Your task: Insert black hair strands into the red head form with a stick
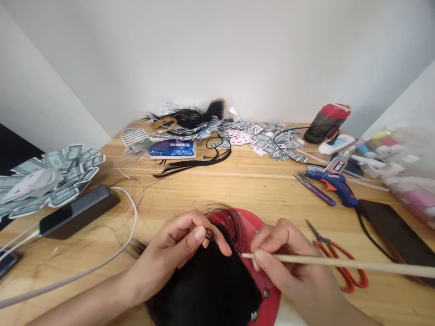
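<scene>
My left hand [183, 242] is closed in a pinch on a small lock of black hair [207, 280] that covers a red rounded base [253, 235] at the table's near edge. My right hand [282, 258] is closed around a thin wooden stick [340, 262]. The stick's tip points left and touches the hair just right of my left thumb. Both hands rest on the hair-covered red base.
Red scissors [340, 260] lie just right of my right hand. Beyond them are a blue glue gun [335, 183], purple snips [314, 188] and a dark pad [394, 231]. A phone [76, 210] with cable lies left. Cut card pieces [268, 138], loose hair [193, 115] and bottles [390, 149] fill the back.
</scene>
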The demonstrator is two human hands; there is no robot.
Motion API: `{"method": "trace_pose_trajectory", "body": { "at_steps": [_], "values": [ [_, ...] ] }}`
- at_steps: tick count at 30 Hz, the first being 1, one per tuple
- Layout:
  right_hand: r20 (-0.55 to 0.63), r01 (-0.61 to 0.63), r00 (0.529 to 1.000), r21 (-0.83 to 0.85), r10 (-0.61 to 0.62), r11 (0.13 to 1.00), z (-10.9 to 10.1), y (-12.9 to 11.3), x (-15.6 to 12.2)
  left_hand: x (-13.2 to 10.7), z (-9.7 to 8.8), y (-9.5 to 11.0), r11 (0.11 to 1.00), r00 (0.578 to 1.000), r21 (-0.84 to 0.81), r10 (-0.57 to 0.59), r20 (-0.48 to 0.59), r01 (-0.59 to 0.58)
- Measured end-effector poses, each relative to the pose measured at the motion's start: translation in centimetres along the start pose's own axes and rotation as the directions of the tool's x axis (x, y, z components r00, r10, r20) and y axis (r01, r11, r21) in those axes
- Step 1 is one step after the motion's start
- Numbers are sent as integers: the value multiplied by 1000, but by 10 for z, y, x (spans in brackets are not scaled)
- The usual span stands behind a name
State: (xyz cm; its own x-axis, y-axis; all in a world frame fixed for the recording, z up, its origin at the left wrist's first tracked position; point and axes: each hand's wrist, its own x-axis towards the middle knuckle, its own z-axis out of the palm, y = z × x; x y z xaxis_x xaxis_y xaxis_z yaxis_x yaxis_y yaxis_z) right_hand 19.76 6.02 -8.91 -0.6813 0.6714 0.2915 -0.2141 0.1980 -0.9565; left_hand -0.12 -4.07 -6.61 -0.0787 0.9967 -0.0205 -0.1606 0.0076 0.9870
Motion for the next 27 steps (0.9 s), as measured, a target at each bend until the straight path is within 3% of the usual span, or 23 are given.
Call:
{"method": "trace_pose_trajectory", "body": {
  "at_steps": [8,27],
  "values": [
    [87,-147,987,107,138,983,-8,-3,4,0,0,1,994,998,83,65,-3,-65],
    [78,-84,994,83,77,993,-7,-6,3,-2,2,10,967,994,235,81,69,-95]
  ]
}}
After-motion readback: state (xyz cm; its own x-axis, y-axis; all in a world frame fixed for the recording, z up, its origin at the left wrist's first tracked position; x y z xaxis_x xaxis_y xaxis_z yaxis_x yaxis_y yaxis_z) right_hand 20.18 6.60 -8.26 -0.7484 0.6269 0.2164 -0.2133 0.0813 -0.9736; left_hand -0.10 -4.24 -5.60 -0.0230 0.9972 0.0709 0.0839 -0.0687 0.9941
